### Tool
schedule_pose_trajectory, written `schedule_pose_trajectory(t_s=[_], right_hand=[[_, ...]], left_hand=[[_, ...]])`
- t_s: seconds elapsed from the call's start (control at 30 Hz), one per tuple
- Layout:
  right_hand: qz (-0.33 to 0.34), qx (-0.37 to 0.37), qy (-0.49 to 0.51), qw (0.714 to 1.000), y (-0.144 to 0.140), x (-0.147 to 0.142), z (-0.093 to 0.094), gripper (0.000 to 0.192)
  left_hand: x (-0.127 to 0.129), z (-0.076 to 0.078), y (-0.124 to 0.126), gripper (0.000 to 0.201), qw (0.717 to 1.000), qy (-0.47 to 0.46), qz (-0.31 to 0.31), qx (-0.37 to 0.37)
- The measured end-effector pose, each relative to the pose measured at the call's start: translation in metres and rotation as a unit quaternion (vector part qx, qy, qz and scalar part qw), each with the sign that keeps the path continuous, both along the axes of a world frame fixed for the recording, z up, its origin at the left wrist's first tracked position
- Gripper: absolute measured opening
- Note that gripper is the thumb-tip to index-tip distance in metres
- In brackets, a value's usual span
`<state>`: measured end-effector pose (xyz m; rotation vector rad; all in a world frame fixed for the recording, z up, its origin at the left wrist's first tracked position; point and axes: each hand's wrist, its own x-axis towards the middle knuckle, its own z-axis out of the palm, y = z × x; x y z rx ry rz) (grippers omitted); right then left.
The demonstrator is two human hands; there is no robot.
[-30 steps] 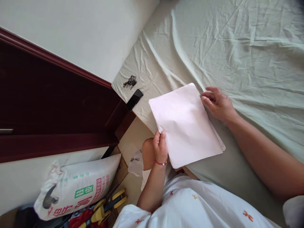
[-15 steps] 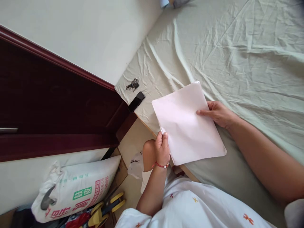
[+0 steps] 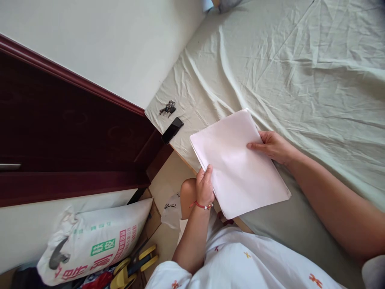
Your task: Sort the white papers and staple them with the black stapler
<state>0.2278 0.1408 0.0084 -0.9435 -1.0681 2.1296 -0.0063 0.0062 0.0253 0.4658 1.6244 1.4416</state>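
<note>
A stack of white paper sheets (image 3: 237,168) is held in front of me, over the near edge of the bed. My left hand (image 3: 205,186) grips its left edge, the thumb along the margin and the fingers hidden beneath. On the right edge, my right hand (image 3: 272,147) pinches the sheets, its thumb lying flat on top and the other fingers underneath. The top sheet is blank and slightly wavy. Several layers show along the left edge and at the lower right corner.
The bed has a wrinkled pale green sheet (image 3: 300,80). A bunch of keys (image 3: 168,108) and a black phone (image 3: 172,130) lie at its left corner. A dark red wooden door (image 3: 69,120) is at the left, with a printed white sack (image 3: 99,237) below it.
The paper stack has tilted slightly, its far edge and lower corner moving down toward me. Both hands keep their hold on it. The keys and phone stay where they were.
</note>
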Motion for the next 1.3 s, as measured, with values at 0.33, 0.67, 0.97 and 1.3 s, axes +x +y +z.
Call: schedule_pose_trajectory(t_s=[0.33, 0.67, 0.97, 1.3], right_hand=[[0.02, 0.021, -0.001, 1.0, -0.002, 0.003, 0.007, 0.05], [0.062, -0.012, 0.011, 0.998, -0.007, 0.005, 0.012, 0.043], [0.105, 0.013, 0.017, 0.994, -0.013, -0.001, 0.017, 0.047], [-0.001, 0.185, -0.047, 0.982, -0.009, 0.006, 0.07, 0.044]], left_hand=[[0.004, 0.002, 0.001, 0.054, 1.0, 0.003, 0.029, 0.003], [0.008, 0.005, -0.004, 0.052, 0.996, 0.038, -0.045, 0.068], [-0.005, 0.025, 0.009, 0.044, 0.99, 0.091, 0.002, 0.104], [-0.032, 0.043, 0.033, 0.053, 0.961, 0.146, -0.03, 0.232]])
